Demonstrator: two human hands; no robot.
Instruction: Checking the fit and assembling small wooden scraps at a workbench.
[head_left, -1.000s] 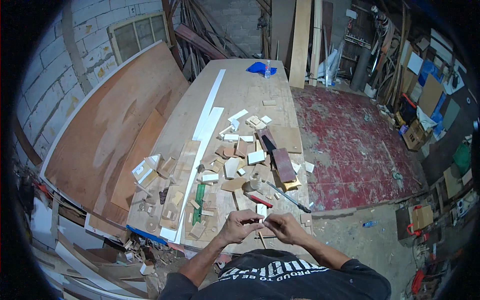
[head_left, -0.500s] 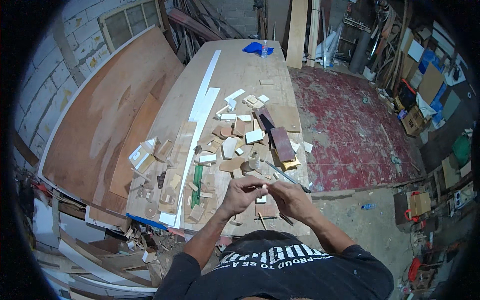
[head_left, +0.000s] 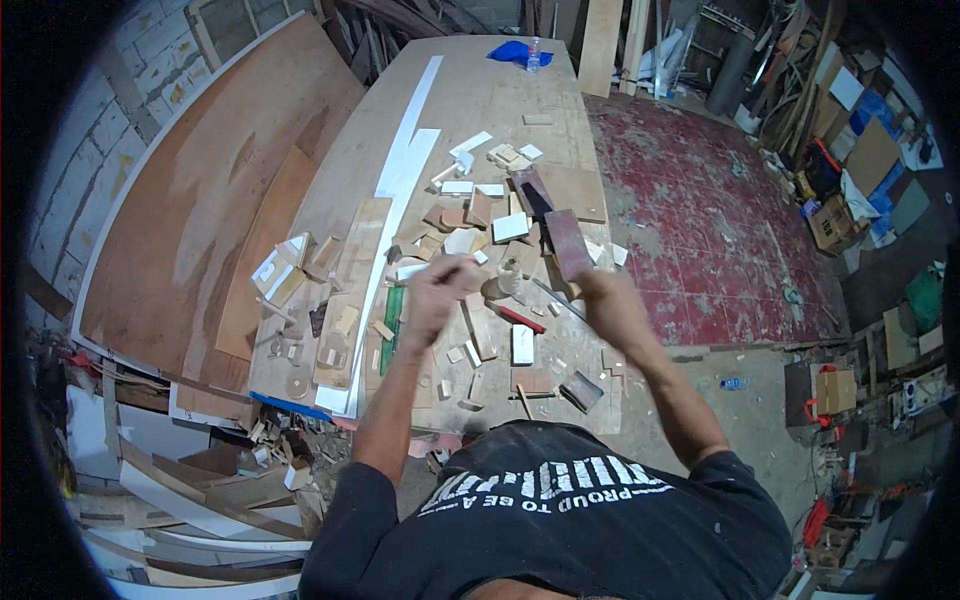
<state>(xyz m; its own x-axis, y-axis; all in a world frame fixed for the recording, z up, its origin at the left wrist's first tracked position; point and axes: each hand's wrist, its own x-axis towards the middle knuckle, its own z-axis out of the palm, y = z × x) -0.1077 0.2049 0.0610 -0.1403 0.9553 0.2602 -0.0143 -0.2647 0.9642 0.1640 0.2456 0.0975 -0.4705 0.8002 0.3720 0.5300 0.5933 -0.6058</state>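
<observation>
My left hand (head_left: 440,295) is raised over the middle of the workbench, its fingers pinched together. Whatever sits in them, if anything, is too small to make out. Motion smears my right hand (head_left: 612,305), which is at the near end of a dark red flat board (head_left: 567,243); I cannot tell whether it grips it. Between the hands stand a pale spool-like piece (head_left: 508,280) and a red bar-shaped tool (head_left: 522,319). A white-faced wooden block (head_left: 522,345) lies nearer to me, and a green strip (head_left: 392,330) runs beside my left forearm.
Wood offcuts are scattered over the workbench (head_left: 480,90), with long white strips (head_left: 408,150) along its left part. A clear bottle (head_left: 533,58) and blue cloth (head_left: 508,52) sit at the far end. A large brown panel (head_left: 220,190) leans at left; red flooring (head_left: 690,220) lies right.
My hands, together half a second ago, have parted: the left went left, the right toward the dark red board. The bench sits higher in view, and the red tool and white-faced block are uncovered.
</observation>
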